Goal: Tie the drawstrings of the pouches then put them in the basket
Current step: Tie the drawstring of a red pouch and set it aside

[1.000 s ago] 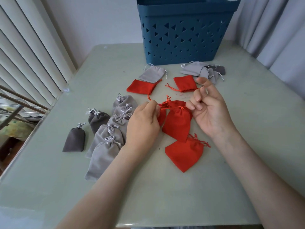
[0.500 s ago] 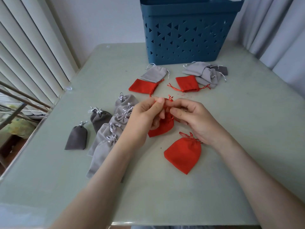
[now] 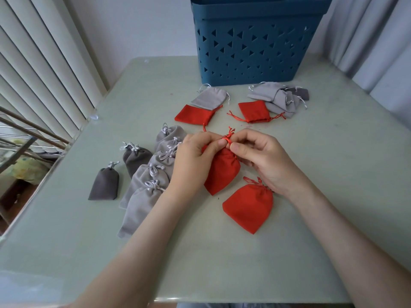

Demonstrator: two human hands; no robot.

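1. Left hand (image 3: 191, 161): the fingers are curled. Thumb and forefinger pinch the red drawstring (image 3: 229, 136) at the neck of the held red pouch (image 3: 223, 172).
2. Right hand (image 3: 264, 161): the fingers are curled likewise and pinch the same drawstring from the opposite side. The fingertips of the two hands almost meet at the neck.
3. Held red pouch: it is between the two hands, over the middle of the table (image 3: 333, 174). The neck is drawn shut and the cord ends stand up above the fingers. The body points down toward the person. Its contents cannot be seen, nor whether its lower tip touches the table.
4. Tied red pouch (image 3: 248, 206): it lies flat on the table just beside the right wrist, with its neck gathered and its cord knotted.
5. Basket (image 3: 255, 47): blue with triangular cut-outs, it stands at the far side of the table, well apart from the hands. Its inside is hidden at this angle, so its contents cannot be told.
6. Light grey pouches (image 3: 142, 196): an overlapping row lies beside the left hand, necks gathered with pale cords. Two dark grey pouches (image 3: 104, 185) lie further left, also tied.
7. In front of the basket:
   - An open grey pouch (image 3: 210, 98) overlaps a flat red pouch (image 3: 194, 116).
   - Another red pouch (image 3: 253, 111), its cords spread loose, touches a heap of grey pouches (image 3: 275, 98).
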